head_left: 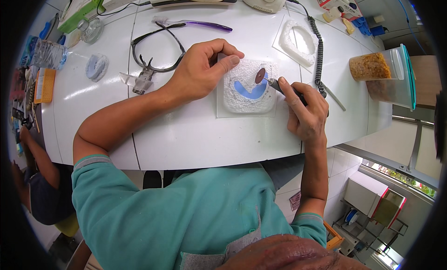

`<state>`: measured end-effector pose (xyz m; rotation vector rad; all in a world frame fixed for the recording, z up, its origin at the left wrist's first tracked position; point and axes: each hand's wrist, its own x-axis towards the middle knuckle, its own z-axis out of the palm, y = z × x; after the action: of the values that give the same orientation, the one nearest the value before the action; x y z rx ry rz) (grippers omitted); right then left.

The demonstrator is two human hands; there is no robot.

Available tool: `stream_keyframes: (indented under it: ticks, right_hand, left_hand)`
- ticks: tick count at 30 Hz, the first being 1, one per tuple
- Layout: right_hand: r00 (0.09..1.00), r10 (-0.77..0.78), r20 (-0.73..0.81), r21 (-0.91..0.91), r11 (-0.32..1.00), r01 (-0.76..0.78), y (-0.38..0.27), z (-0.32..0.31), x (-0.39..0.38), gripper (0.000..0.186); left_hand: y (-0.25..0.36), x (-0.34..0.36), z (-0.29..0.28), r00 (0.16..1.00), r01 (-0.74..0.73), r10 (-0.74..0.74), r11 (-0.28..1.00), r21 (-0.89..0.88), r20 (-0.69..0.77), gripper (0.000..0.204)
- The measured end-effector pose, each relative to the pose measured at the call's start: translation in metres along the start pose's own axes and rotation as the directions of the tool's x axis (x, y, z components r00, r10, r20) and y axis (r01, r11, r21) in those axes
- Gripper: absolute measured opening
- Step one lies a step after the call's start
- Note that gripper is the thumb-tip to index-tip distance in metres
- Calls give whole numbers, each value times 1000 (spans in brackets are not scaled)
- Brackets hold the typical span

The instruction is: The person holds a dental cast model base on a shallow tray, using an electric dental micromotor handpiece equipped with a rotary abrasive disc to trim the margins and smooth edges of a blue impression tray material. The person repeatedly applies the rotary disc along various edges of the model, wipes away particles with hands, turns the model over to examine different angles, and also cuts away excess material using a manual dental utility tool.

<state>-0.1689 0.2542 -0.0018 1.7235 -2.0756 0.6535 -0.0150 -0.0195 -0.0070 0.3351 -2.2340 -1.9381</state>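
My right hand [309, 112] grips a dark rotary handpiece [274, 86] like a pen. At its tip, a brown cutting disc [260, 75] sits over the upper right of a square, clear-edged plastic sheet [233, 102]. White, pebbly material fills the sheet's middle, around a blue, curved dental-arch shape [251, 91]. Whether the disc touches the material cannot be made out. My left hand [200, 70] is closed at the sheet's upper left corner, thumb and index finger on its edge; the other fingers are curled and partly hidden.
Magnifier glasses [142, 81], a purple toothbrush [205, 25] and a pale dental mould [97, 67] lie to the left. On the right are a second sheet with an oval opening [285, 42], a coiled cord [320, 51] and a teal-lidded container [391, 77]. Another person's arm [39, 153] shows far left.
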Motion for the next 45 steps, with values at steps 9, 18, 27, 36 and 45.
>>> stream_keyframes:
  ticks: [9,18,27,36,45]
  right_hand:
    - [1000,-20,-9,5,1000,20,2,0,0,69]
    - [998,-3,-67,34,999,6,2,2,-1,67]
    - [998,-42,-53,8,999,43,1,0,0,65]
    - [999,-49,-24,2,999,49,2,1,-1,66]
    - [999,-45,-8,7,999,45,2,1,-2,67]
  left_hand:
    - [1,-1,1,1000,-8,8,1000,-9,2,23]
    - [-3,0,0,1000,-9,9,1000,-12,0,23]
    - [0,1,0,1000,1,-1,1000,27,-5,23]
    - [0,0,0,1000,-12,13,999,49,-16,24]
    - [-1,1,0,1000,-14,15,999,43,-23,25]
